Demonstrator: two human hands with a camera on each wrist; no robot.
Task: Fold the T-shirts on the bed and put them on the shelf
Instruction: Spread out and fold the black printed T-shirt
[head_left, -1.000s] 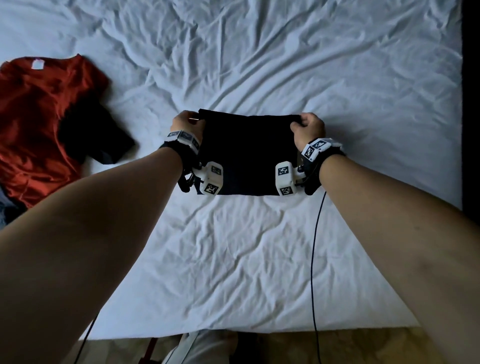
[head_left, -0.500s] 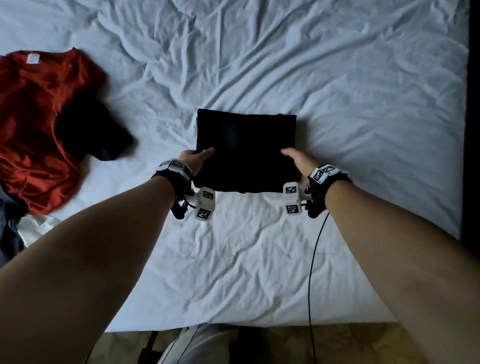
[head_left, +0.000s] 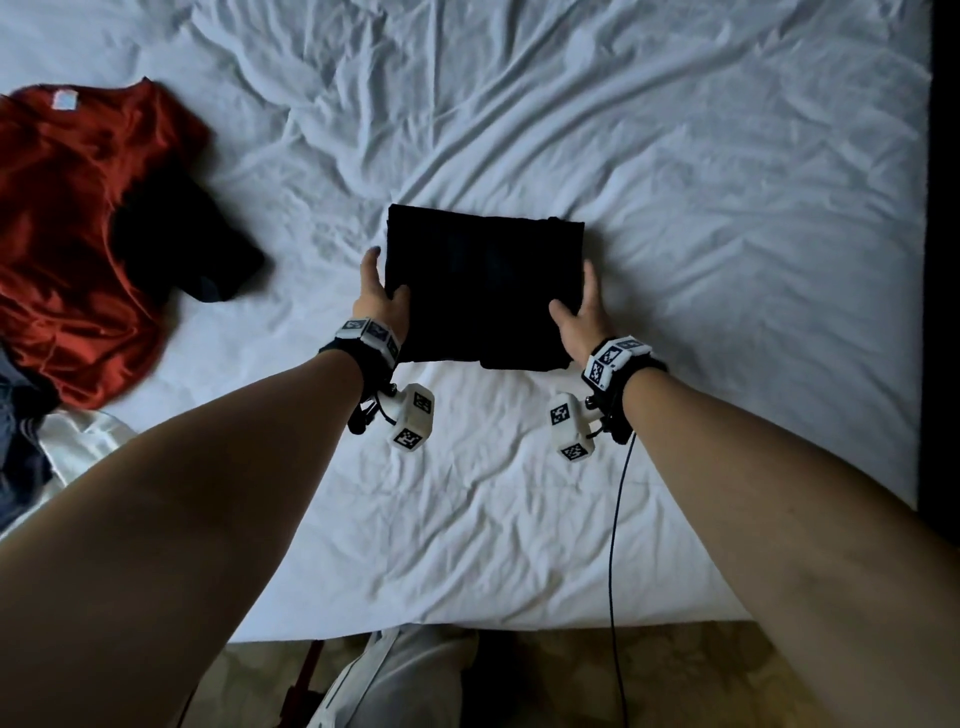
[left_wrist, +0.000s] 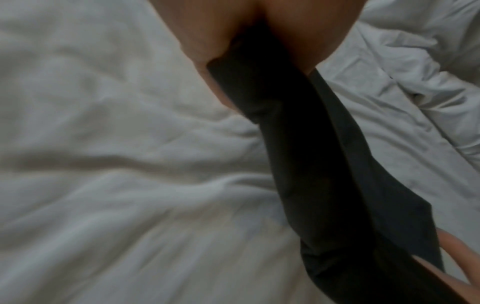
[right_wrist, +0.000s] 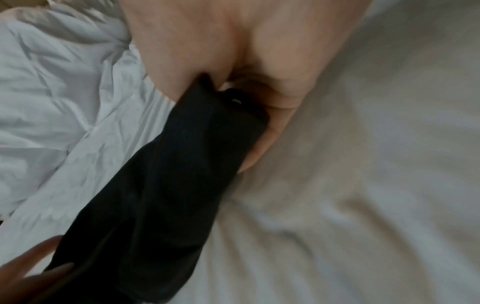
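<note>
A black T-shirt (head_left: 483, 291), folded into a rectangle, lies at the middle of the white bed (head_left: 675, 208). My left hand (head_left: 382, 296) grips its left edge, thumb on top and fingers underneath. On the opposite edge my right hand (head_left: 579, 306) holds it the same way. The left wrist view shows the black T-shirt (left_wrist: 311, 164) edge-on, clamped between thumb and fingers. In the right wrist view the black T-shirt (right_wrist: 168, 195) sits in a like grip. An unfolded red T-shirt (head_left: 78, 218) lies spread at the bed's far left.
A dark garment (head_left: 176, 244) lies over the red T-shirt's right side. Dark blue cloth (head_left: 15, 431) and white cloth (head_left: 78, 447) sit at the left edge. A black cable (head_left: 615, 545) hangs from my right wrist. The bed's near edge meets patterned floor (head_left: 675, 675).
Both hands left the shirt's far corners, came back along its sides, and now grip the left and right edges with thumbs on top.
</note>
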